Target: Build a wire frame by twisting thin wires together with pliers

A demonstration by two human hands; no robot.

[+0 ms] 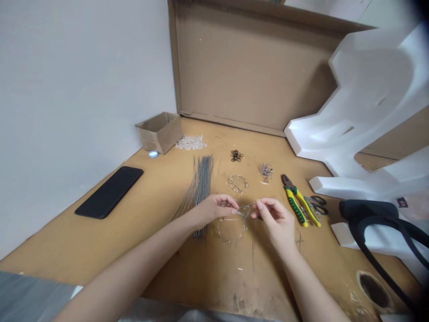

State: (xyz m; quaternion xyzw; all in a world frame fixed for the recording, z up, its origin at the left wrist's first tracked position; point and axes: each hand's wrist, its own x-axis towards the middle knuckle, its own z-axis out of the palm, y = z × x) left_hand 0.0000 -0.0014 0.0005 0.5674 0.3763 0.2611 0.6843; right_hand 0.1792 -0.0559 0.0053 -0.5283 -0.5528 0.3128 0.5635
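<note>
Tan tabletop (201, 273), white wall (83, 89), cardboard panel (248, 67) — left fingers (227, 211), right fingers (264, 211) pinching thin wire (247, 213).

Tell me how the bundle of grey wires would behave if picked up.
The bundle of grey wires would probably splay: it fans out and no tie shows. Single wires are likely light and bendable, being thin, though somewhat springy, as most lie fairly straight.
</note>
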